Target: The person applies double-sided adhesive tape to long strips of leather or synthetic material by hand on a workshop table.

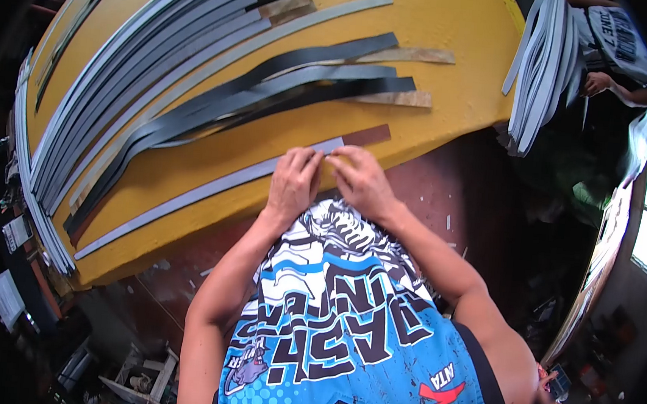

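A long light grey strip (210, 189) lies along the near edge of the yellow table, with a brown strip end (369, 135) showing past its right tip. My left hand (295, 178) is closed, its thumb and fingertips pinched at the near edge of the grey strip close to that tip. Just right of it, my right hand (362, 181) also pinches at the strip's edge, its fingertips almost meeting the left ones. Whatever small part sits between the fingertips is too hidden to make out.
Beyond the grey strip, dark strips (249, 90) overlap tan ones on the yellow table (458, 30). A row of grey strips (145, 51) fans along the far left. Pale strips (539, 75) hang over the right edge, near another person's hand (597, 84).
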Tool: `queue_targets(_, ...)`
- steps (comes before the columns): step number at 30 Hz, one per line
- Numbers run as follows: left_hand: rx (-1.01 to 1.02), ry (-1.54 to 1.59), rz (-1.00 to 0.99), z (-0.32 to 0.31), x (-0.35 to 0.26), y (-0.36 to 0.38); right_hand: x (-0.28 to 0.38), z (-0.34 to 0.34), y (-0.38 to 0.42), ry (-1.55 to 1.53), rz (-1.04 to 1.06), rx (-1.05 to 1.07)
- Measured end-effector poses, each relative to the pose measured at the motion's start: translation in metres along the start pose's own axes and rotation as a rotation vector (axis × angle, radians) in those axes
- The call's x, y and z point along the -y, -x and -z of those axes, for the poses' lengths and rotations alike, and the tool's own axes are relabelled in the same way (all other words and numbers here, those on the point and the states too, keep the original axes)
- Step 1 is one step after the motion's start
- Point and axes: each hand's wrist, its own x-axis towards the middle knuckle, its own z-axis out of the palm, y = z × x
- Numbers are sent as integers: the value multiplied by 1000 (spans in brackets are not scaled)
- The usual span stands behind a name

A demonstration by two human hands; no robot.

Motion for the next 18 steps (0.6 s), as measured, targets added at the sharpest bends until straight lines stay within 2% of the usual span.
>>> queue_targets(3,5,4,-29,-6,1,1,3,-10,1,27,28,59)
queue_targets(6,67,47,-45,0,5,2,3,-15,7,224,-33,213)
queue_targets(9,141,-19,-26,15,7,11,-3,-12,16,347,-15,249)
queue_targets(12,180,-105,41,33,20,39,0,-13,19,346,-30,203)
queue_targets(15,250,-199,-28,25,31,45,16,-35,13,317,-18,174)
queue_targets(18,304,-230,-97,2,36,45,24,-59,9,371,-151,151)
